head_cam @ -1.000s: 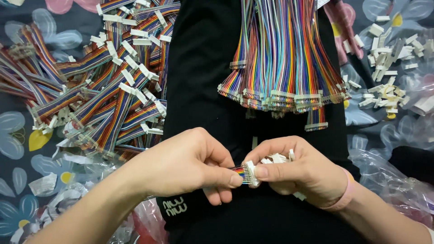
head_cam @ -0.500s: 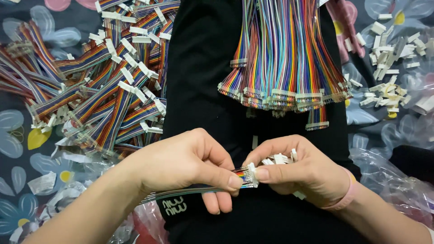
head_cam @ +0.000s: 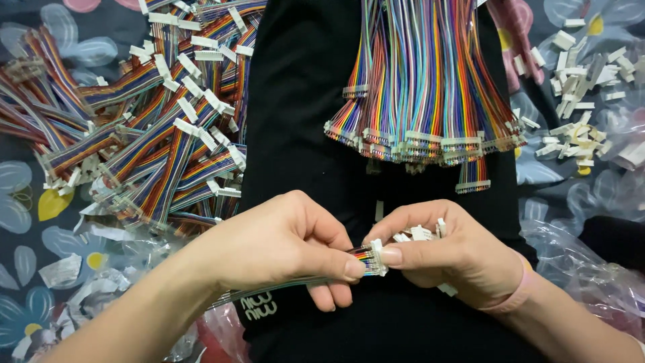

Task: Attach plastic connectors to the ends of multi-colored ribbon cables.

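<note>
While we're pinching the rainbow-coloured flat ribbon cable (head_cam: 359,256) in our left hand (head_cam: 282,245), our right hand (head_cam: 447,252) is closed around a small white plastic connector housing (head_cam: 376,256) at the cable's tip, thumb pressed against it. The two meet right over the black fabric on our lap (head_cam: 302,101), near its lower middle, and the rest of that cable trails off under the left wrist. We're also palming a few spare white housings (head_cam: 420,233) in the right hand.

Progress-wise, we'd say we're somewhere in the middle. Off the lap's left edge, on the floral cloth (head_cam: 40,202), sits a big messy heap of ribbon cables with white ends (head_cam: 154,134), which look like the finished ones. Draped down the lap's upper right is a hanging bundle of rainbow cables (head_cam: 430,87); we can't tell whether all of those have both ends capped. Past the right edge lies a scatter of loose white housings (head_cam: 578,114), so plenty seems left. Crinkly clear plastic bags (head_cam: 578,262) sit beside the right wrist, near its pink wristband (head_cam: 521,286).
</note>
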